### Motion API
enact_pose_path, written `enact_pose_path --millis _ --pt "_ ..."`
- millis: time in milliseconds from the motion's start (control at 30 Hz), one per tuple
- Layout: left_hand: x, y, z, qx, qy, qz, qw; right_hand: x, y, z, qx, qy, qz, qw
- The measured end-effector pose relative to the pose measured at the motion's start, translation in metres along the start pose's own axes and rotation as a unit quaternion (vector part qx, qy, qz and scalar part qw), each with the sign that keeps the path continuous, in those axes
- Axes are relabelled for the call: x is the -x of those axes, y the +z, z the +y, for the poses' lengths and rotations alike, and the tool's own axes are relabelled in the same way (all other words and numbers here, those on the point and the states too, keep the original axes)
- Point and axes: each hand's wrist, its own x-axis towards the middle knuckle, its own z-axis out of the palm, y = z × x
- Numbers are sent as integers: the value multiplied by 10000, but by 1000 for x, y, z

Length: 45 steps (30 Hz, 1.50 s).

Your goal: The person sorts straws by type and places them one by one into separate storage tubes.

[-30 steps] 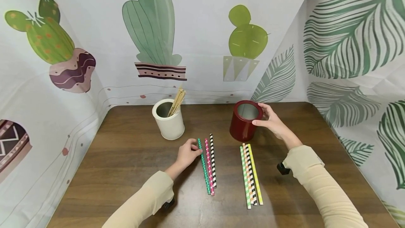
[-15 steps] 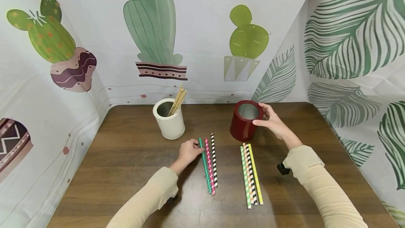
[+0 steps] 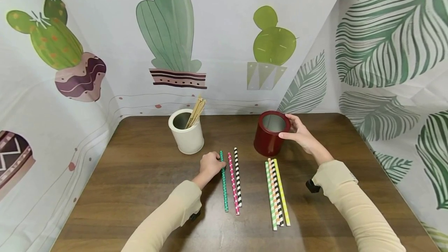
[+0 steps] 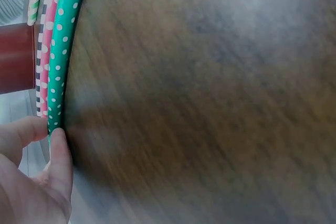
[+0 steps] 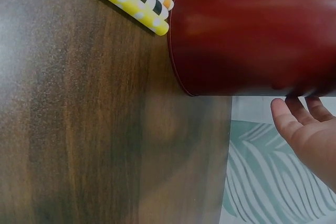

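**The green paper straw with white dots has swung away from its row**

My left hand pinches the green straw near its far end, with my thumb on one side and a finger on the other. Half a second ago the near end of the straw lay close beside the pink paper straw with white dots. Now that end has swung to the left, and there is a strip of brown wooden table between the two. I think this means I have one straw set apart from the rest. I cannot tell if it is off the table yet.

The pink straw and the black-and-white striped paper straw lie side by side, just right of the green one. They have hardly moved.

My right hand has not moved. Its thumb and fingers are spread against the right side of the round, dark red can, up by the rim. I cannot tell how hard they press. The can stands upright, and I see no straws in it.

Just in front of the can, four more straws lie close together: pale green and white, orange and white, black and white, and yellow and white.

Over to the left, the round cream can stands with thin tan sticks poking out.
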Motion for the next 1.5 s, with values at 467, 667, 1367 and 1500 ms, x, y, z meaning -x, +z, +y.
enact_pose_path --millis 467,667,1367,1500 --pt "-6 -8 -3 559 241 78 9981 0 1 2 -10 -15 58 10000" --pt "-9 -24 8 1308 233 -110 9911 0 1 3 -47 25 66 10000" --pt "-43 -91 81 3378 149 -101 9410 1 2 0 -112 -34 113 9999" --pt "-49 -98 92 3763 323 48 9259 0 2 2 -142 -62 148 9998"
